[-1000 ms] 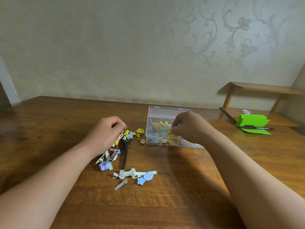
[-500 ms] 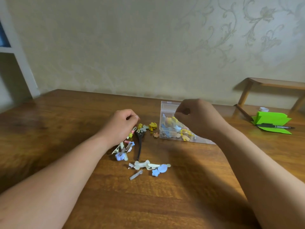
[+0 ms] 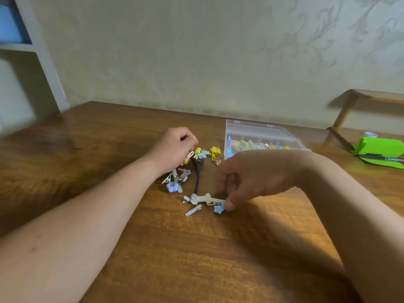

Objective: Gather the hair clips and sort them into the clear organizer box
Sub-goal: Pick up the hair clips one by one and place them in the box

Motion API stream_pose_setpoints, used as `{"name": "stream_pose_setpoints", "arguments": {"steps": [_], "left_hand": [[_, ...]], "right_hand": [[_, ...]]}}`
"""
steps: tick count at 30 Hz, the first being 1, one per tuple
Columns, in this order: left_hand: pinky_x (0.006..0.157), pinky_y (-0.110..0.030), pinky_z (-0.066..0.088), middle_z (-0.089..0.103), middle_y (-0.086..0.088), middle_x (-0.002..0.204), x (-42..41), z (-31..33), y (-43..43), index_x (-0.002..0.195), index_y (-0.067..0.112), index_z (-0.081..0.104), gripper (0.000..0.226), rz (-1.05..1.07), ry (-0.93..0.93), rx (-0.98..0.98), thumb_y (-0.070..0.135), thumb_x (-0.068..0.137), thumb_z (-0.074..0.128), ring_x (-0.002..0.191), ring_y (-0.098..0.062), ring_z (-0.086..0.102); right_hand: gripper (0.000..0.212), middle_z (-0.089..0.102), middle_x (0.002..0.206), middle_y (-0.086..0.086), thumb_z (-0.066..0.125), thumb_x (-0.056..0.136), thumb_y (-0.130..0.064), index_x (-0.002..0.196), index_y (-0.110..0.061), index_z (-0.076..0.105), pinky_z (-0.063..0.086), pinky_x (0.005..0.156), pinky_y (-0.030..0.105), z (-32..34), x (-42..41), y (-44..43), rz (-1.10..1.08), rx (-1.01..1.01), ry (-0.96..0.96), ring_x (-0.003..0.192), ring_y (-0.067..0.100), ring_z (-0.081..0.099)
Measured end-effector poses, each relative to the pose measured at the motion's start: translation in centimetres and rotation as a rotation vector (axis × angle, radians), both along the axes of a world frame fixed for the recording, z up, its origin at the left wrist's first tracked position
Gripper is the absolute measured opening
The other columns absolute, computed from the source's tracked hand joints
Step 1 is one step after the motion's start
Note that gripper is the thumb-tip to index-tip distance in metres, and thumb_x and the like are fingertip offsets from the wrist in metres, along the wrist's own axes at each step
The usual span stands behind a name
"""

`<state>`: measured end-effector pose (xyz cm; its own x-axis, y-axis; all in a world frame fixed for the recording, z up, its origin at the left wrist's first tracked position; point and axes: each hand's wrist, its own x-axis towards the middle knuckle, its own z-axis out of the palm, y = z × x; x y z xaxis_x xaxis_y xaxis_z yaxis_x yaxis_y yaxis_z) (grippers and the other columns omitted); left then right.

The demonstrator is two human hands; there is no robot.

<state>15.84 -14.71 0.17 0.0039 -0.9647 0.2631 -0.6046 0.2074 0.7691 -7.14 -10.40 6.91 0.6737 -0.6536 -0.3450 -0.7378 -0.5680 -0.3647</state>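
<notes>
A cream bone-shaped clip [image 3: 200,198] lies flat on the wooden desk [image 3: 196,259], its long axis running left to right. The right hand [image 3: 251,178] curls over its right end, thumb touching; whether it grips the clip cannot be told. The left hand [image 3: 175,149] clenches small clips [image 3: 189,157], left of the clear organizer box [image 3: 262,130].
</notes>
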Motion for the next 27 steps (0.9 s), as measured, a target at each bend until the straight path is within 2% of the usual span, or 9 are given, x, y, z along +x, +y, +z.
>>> {"name": "stream_pose_setpoints", "arguments": {"steps": [8,12,15,17,20,23,25,27], "left_hand": [[0.092,-0.040,0.058,0.075,0.009,0.098,0.0,0.0,-0.1,0.098,0.026,0.075,0.022,0.002,0.009,0.006,0.027,0.106,0.055,0.095,-0.012,0.068],[0.091,-0.039,0.057,0.074,0.008,0.099,0.0,0.0,0.0,0.099,0.026,0.075,0.022,-0.007,0.005,0.005,0.027,0.107,0.054,0.096,-0.012,0.068],[0.086,-0.040,0.059,0.074,0.006,0.098,0.0,0.0,-0.1,0.099,0.026,0.075,0.023,-0.012,0.017,0.009,0.028,0.108,0.054,0.089,-0.013,0.071],[0.083,-0.041,0.061,0.075,0.005,0.096,0.1,-0.1,-0.2,0.099,0.027,0.075,0.023,-0.014,0.018,0.006,0.030,0.108,0.054,0.084,-0.013,0.073],[0.076,-0.037,0.059,0.076,0.002,0.093,0.0,-0.3,-0.4,0.098,0.028,0.075,0.024,0.000,0.021,-0.001,0.031,0.109,0.054,0.083,-0.013,0.073],[0.081,-0.035,0.053,0.077,0.006,0.097,0.1,-0.4,-0.5,0.098,0.027,0.076,0.024,0.009,0.020,-0.013,0.029,0.108,0.055,0.093,-0.013,0.070],[0.082,-0.035,0.052,0.076,0.011,0.099,0.1,-0.3,-0.4,0.098,0.029,0.076,0.024,-0.005,0.021,0.000,0.028,0.108,0.053,0.097,-0.010,0.069],[0.084,-0.035,0.052,0.076,0.011,0.099,0.0,-0.3,-0.4,0.099,0.029,0.076,0.024,-0.009,0.021,0.008,0.028,0.108,0.053,0.098,-0.010,0.069]], "right_hand": [[0.017,0.069,0.099,-0.013,0.080,0.091,-0.036,0.104,-0.037,0.069,0.051,0.077,0.020,-0.6,-0.1,-0.6,0.001,-0.075,0.011,0.089,0.003,0.064],[0.017,0.070,0.097,-0.013,0.080,0.092,-0.034,0.103,-0.041,0.068,0.048,0.074,0.019,-0.3,-0.5,-0.8,0.006,-0.045,-0.004,0.087,-0.002,0.063],[0.018,0.076,0.099,-0.013,0.078,0.094,-0.033,0.111,-0.035,0.075,0.057,0.086,0.029,0.5,-1.3,-0.9,-0.004,0.012,-0.104,0.090,0.002,0.070],[0.016,0.078,0.099,-0.009,0.078,0.095,-0.030,0.111,-0.028,0.078,0.057,0.088,0.031,1.0,-2.2,-1.2,-0.031,-0.008,-0.214,0.090,0.007,0.072],[0.009,0.077,0.091,0.001,0.077,0.096,-0.019,0.105,-0.018,0.079,0.055,0.076,0.033,1.3,-4.0,-2.2,-0.180,-0.026,-0.452,0.078,0.012,0.068],[0.005,0.080,0.088,-0.002,0.078,0.094,-0.017,0.099,-0.016,0.079,0.054,0.072,0.031,1.0,-6.4,-3.9,-0.473,-0.150,-0.618,0.074,0.009,0.070],[0.003,0.081,0.084,-0.003,0.079,0.091,-0.019,0.093,-0.017,0.080,0.054,0.071,0.033,0.7,-7.8,-4.9,-0.647,-0.250,-0.607,0.074,0.010,0.072],[0.003,0.079,0.078,-0.003,0.079,0.090,-0.022,0.089,-0.020,0.081,0.051,0.061,0.025,0.4,-8.8,-5.2,-0.744,-0.292,-0.517,0.068,0.008,0.071]]}}
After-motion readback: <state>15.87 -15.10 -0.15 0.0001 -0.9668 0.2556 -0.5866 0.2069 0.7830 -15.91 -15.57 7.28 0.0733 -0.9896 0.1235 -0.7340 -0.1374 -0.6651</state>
